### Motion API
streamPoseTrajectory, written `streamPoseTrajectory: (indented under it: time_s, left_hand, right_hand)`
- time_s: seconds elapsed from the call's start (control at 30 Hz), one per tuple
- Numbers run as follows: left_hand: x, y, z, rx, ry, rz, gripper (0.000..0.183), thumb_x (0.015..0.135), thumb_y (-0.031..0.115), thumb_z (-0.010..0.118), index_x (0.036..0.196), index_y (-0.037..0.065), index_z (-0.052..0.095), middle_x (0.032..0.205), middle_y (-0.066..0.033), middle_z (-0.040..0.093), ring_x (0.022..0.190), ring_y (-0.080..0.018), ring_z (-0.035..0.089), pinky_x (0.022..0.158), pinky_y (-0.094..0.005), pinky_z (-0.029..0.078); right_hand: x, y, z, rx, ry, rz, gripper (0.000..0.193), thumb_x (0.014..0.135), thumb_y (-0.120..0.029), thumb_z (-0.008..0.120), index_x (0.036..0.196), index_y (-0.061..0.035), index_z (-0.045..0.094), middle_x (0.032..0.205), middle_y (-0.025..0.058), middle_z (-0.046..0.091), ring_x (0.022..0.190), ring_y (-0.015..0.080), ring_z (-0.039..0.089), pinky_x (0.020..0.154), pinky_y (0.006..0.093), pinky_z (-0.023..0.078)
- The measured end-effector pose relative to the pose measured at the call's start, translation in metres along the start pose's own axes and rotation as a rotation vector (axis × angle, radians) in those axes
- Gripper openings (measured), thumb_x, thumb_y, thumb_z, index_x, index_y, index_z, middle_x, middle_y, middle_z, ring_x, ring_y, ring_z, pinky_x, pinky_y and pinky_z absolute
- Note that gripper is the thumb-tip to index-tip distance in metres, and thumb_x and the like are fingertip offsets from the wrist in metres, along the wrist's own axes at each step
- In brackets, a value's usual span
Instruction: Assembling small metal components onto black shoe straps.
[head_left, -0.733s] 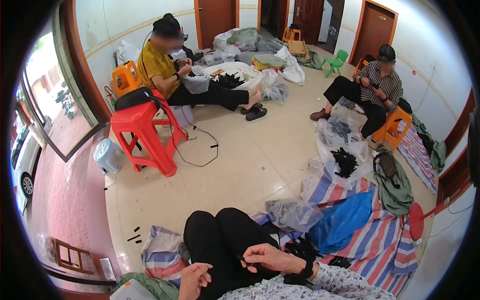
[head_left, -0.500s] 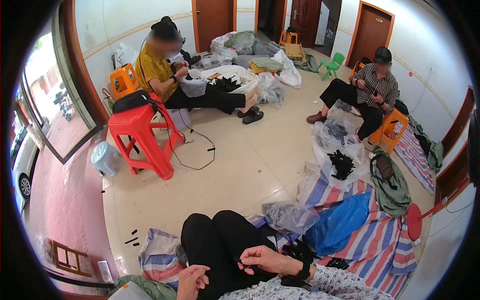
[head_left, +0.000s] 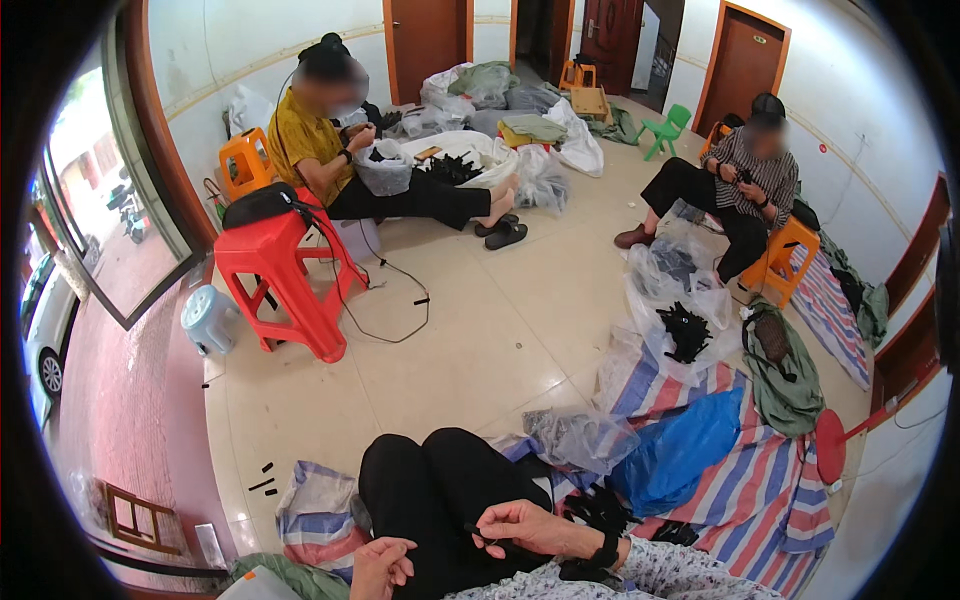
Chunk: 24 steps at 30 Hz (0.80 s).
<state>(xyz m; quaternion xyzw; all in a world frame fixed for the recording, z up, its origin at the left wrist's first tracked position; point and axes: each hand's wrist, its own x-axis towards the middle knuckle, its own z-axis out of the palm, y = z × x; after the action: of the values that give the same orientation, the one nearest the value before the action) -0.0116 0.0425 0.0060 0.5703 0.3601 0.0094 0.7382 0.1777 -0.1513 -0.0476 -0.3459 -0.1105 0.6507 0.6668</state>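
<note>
Over my black-trousered lap, my right hand pinches a small dark strip between thumb and fingertips. Only a short end of the strip shows, and against the dark cloth its kind is unclear. My left hand is at the left thigh, fingers curled together; whatever it holds, if anything, is hidden. The two hands are apart. Past my right wrist lies a pile of narrow black pieces on a striped sheet.
A clear bag and a blue plastic bag lie to the right of my knees. A red stool stands ahead left. Two seated people work farther off, by a black heap and another black heap. Loose black strips lie on the floor.
My hands have barely shifted; the right one still pinches the dark strip. The person at right has brought both hands closer together.
</note>
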Motion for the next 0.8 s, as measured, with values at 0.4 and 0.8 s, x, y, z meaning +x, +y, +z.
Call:
streamPoseTrajectory:
  time_s: [0.4, 0.8]
  left_hand:
    - [0.0050, 0.0021, 0.0012, -0.006, -0.018, -0.011, 0.023, 0.097, 0.020, 0.052, 0.100, 0.004, 0.067, 0.063, 0.0016, 0.058, 0.048, -0.0021, 0.044, 0.044, -0.0159, 0.030]
    - [0.0070, 0.0027, -0.0006, -0.013, -0.026, -0.013, 0.023, 0.097, 0.019, 0.051, 0.100, 0.002, 0.067, 0.063, 0.0012, 0.057, 0.047, -0.0026, 0.043, 0.043, -0.0164, 0.030]
  right_hand:
    - [0.0014, -0.0008, -0.0064, 0.046, -0.035, 0.003, 0.020, 0.094, -0.015, 0.059, 0.101, 0.0037, 0.062, 0.094, 0.0113, 0.064, 0.069, 0.0136, 0.058, 0.067, 0.0242, 0.047]
    - [0.0017, -0.0044, -0.0038, 0.061, -0.024, 0.035, 0.018, 0.094, -0.016, 0.059, 0.097, 0.0021, 0.060, 0.093, 0.0098, 0.063, 0.069, 0.0129, 0.056, 0.067, 0.0232, 0.046]
